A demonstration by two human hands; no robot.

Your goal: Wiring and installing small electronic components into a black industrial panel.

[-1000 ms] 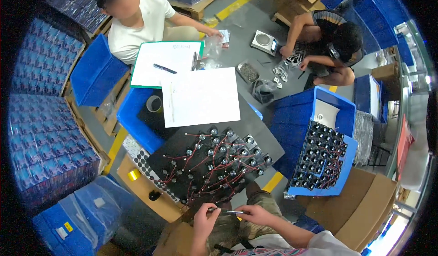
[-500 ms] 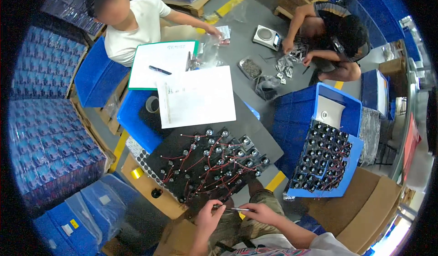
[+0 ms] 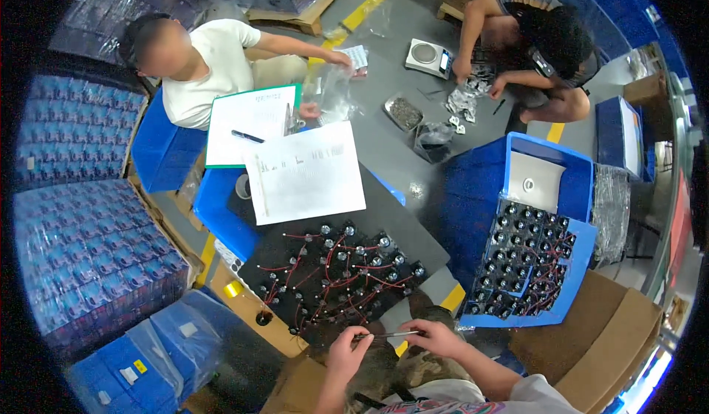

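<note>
Close to my body, at the bottom centre, my left hand (image 3: 348, 350) and my right hand (image 3: 439, 339) are both closed in a pinch. Between them they hold a slim, silvery-dark rod-like tool (image 3: 394, 335) roughly level, one hand at each end. Its exact kind is too small to make out. Just beyond my hands, on a black board, lie many small black modules with round silvery tops and thin red wires (image 3: 341, 270). The modules nearest my left hand stay apart from it.
Papers (image 3: 306, 181) and a green-edged clipboard (image 3: 247, 129) with a pen lie beyond the modules. A blue bin (image 3: 550, 145) at right carries more wired modules (image 3: 521, 255). Two people sit farther off, near a small scale (image 3: 427, 58). A cardboard box (image 3: 591, 347) stands at lower right.
The whole view has shifted slightly. My hands still pinch the rod-like tool between them. The co-worker at left now shows a second hand beside a clear plastic bag.
</note>
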